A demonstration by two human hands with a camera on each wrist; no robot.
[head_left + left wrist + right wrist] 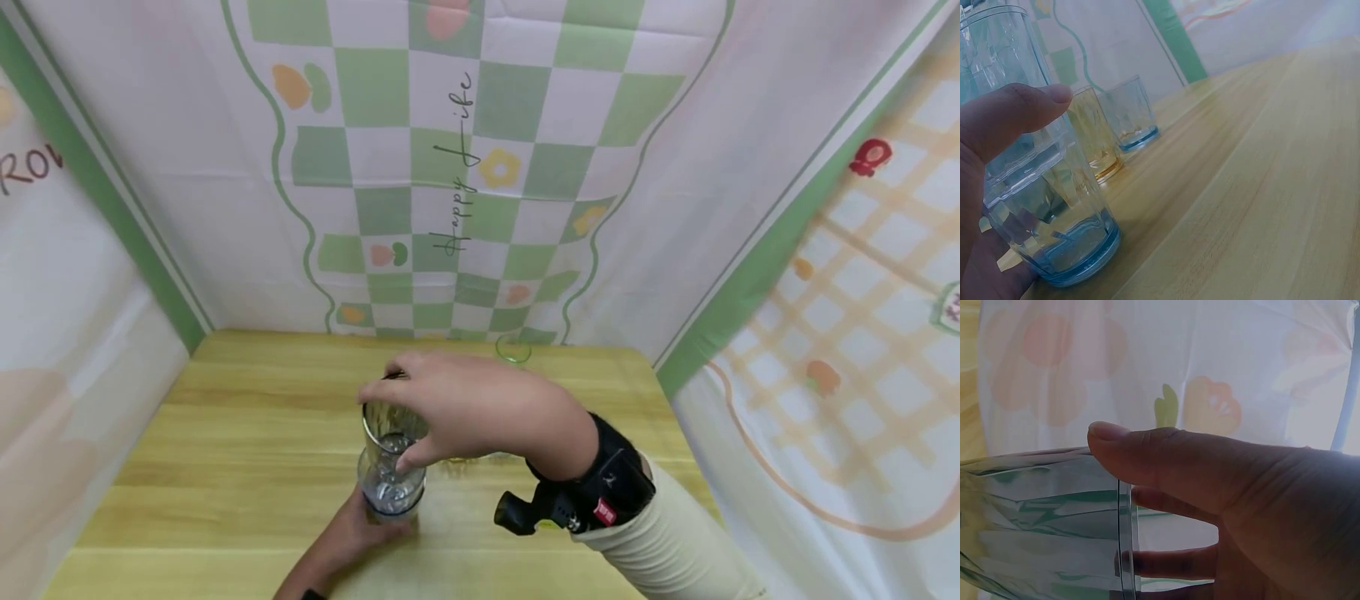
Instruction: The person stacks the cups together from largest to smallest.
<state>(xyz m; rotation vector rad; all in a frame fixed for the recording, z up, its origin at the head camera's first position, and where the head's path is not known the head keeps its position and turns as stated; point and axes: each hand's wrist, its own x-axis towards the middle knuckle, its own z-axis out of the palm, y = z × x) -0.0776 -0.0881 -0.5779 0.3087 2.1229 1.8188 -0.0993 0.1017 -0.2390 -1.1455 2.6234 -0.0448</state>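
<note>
Head view gives me both hands at work on two clear tumblers, one standing partly down inside the other. The right hand (465,400) arches over from above, thumb and fingers spread round the rim of the upper tumbler (1047,525) and gripping it; its wall is thin and smooth, pressed into long facets. Below it, the left hand (367,525) is wrapped round the lower tumbler (1069,206), thumb across the side, near the wooden table (247,467). That glass has a thick blue base and faceted sides.

Just beyond the left hand I can make out an amber tumbler (1097,137), and past it a bluish tumbler (1132,112) with a blue base. Farther out, beyond the right hand, shows the round green edge of a glass (513,350). Pale yellow wood grain runs in bands under everything.

A black strap (618,479) circles the right wrist above a gathered cream sleeve (675,542); its small red label is too small to read. Facing the hands, a green-checked cloth (517,100) says "Happy Life"; on the left hand's side, another cloth (45,275) shows "RO" and part of another letter.
</note>
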